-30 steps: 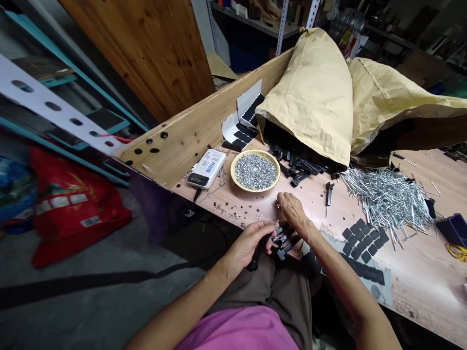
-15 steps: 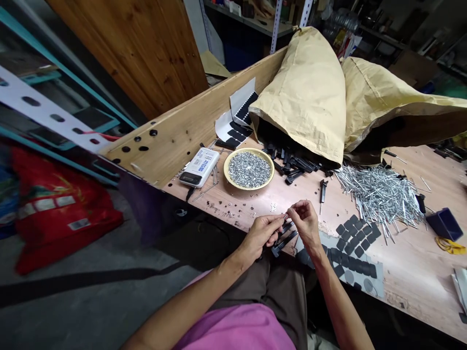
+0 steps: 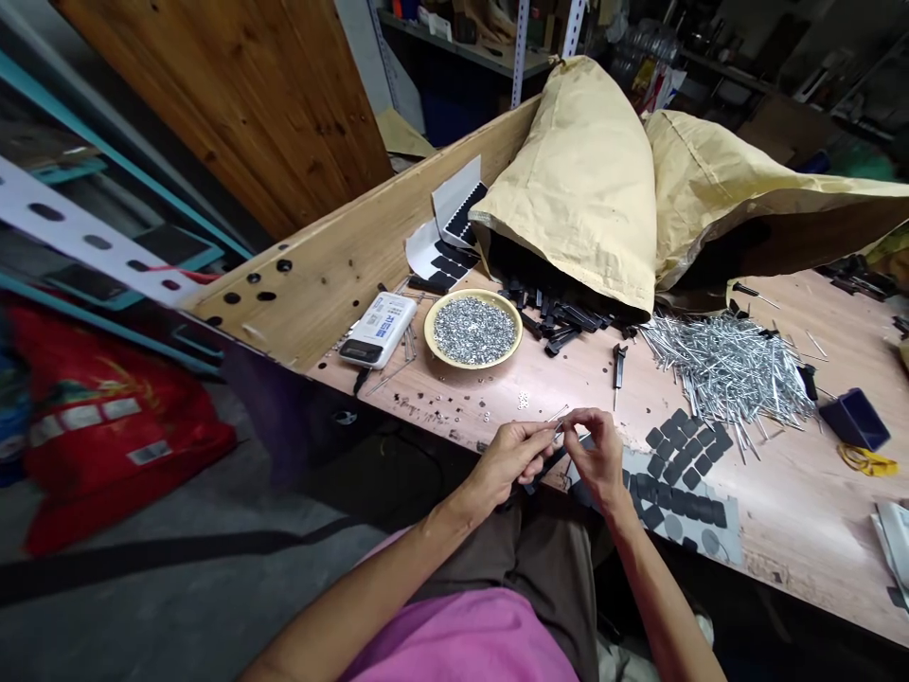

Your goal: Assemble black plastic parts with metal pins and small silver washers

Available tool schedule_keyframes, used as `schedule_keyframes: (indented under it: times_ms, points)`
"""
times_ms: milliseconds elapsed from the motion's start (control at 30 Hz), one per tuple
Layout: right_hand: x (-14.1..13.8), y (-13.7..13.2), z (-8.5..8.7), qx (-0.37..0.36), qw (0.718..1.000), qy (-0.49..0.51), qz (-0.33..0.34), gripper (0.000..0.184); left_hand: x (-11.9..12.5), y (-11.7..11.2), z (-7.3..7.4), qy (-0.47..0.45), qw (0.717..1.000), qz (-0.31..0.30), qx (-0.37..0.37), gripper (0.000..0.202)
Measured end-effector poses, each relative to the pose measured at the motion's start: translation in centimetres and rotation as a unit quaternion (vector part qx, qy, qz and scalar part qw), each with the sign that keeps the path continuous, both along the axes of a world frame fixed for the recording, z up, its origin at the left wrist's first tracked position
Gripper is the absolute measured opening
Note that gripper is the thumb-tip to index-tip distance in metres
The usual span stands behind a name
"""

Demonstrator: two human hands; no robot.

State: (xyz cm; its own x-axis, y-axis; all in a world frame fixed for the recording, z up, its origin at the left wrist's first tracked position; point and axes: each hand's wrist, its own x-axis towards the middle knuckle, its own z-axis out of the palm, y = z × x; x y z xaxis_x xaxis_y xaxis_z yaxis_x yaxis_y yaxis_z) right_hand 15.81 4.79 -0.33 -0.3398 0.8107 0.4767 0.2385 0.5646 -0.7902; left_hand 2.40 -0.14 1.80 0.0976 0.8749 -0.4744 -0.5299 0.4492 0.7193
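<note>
My left hand [image 3: 512,457] is closed in a pinch on thin metal rods [image 3: 561,415] at the table's front edge. Against it, fingertips nearly touching, my right hand [image 3: 597,457] is pinched too; whatever lies between its fingers is too small to make out. Under the hands, black plastic pieces [image 3: 550,468] show in part, and I cannot tell whether they are held or lying there. Beyond the hands stands a yellow bowl [image 3: 431,345] full of small metal nuts. A black plastic piece with a rod [image 3: 619,369] lies to the right.
Long metal rods [image 3: 739,374] are heaped at right, near a dark blue plastic box [image 3: 855,419]. Black pads [image 3: 686,447] lie at front right. Two paper sacks [image 3: 582,170] spill black parts at the back. A white device [image 3: 379,327] sits left of the bowl.
Thin rods now show beyond my fingertips. My hands stay together in their pinch, the right one slightly lower. The whole view has shifted slightly, the bench sliding left.
</note>
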Motion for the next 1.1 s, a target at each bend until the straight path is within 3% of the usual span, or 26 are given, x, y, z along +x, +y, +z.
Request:
schedule_keyframes:
  times_ms: [133, 400, 533, 667, 800, 1100]
  points:
    - [0.7, 0.0, 0.5, 0.103, 0.988, -0.107, 0.052, 0.016, 0.0, -0.1, -0.6, 0.015, 1.0, -0.011, -0.007, 0.045]
    - [1.6, -0.1, 2.6, 0.012, 0.99, -0.126, 0.059, 0.013, -1.0, -0.1, -0.7, 0.065, 0.994, -0.078, 0.028, 0.042]
    - [2.0, 0.0, 3.2, 0.07, 0.979, -0.174, 0.075, 0.012, -0.8, 0.2, -0.6, 0.15, 0.983, -0.074, 0.069, 0.04]
    - [2.1, 0.0, 3.6, 0.13, 0.967, -0.202, 0.084, 0.014, -0.4, 0.5, -0.6, 0.119, 0.988, -0.077, 0.066, 0.054]
    - [2.3, -0.1, 4.1, 0.064, 0.979, -0.178, 0.072, 0.008, -0.2, 0.7, -0.5, 0.094, 0.989, -0.092, 0.067, 0.059]
    - [3.2, 0.7, 4.7, -0.014, 0.979, -0.176, 0.103, 0.018, -0.6, 0.8, 0.0, 0.138, 0.974, -0.136, 0.119, 0.046]
